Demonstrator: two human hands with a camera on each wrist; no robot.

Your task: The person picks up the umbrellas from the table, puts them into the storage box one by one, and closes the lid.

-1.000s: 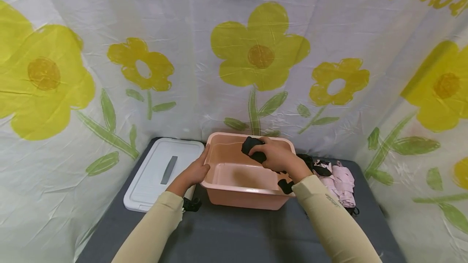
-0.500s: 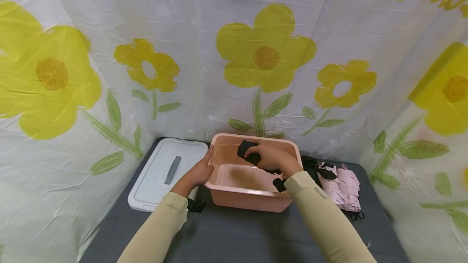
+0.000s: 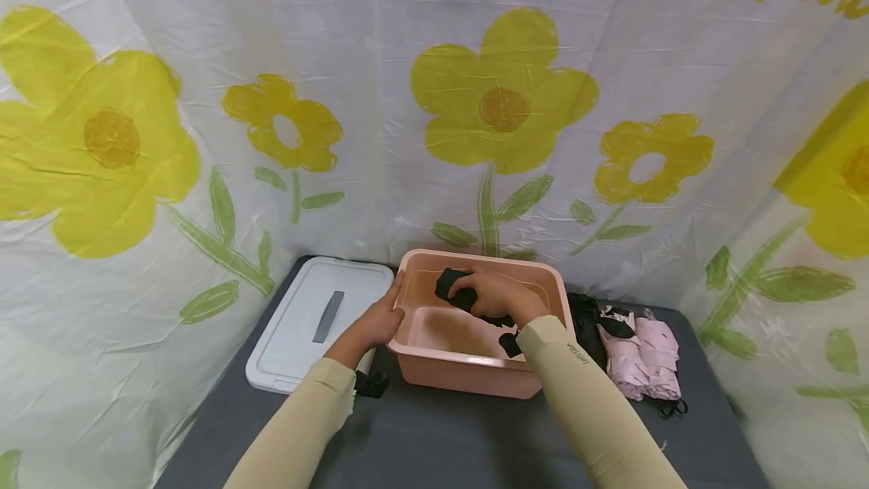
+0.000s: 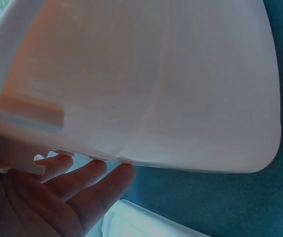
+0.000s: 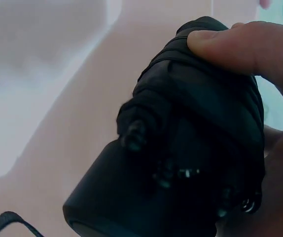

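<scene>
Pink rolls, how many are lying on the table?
2. Both lie to the right of the pink tub: the left roll beside the black cloth, the right roll next to it. More may be hidden underneath.

The plastic basin (image 3: 468, 377) is peach-pink and the wrapped bundle (image 5: 195, 108) solid black. The lid (image 3: 288, 345) is white, its handle (image 3: 329, 317) grey. Rolled bundles (image 3: 658, 357) show pale pink; the sleeves (image 3: 292, 429) are cream, the tabletop (image 3: 434, 444) dark grey. The white curtain (image 3: 380, 44) bears yellow flowers with orange or white centres, green stems and yellow lettering.
</scene>
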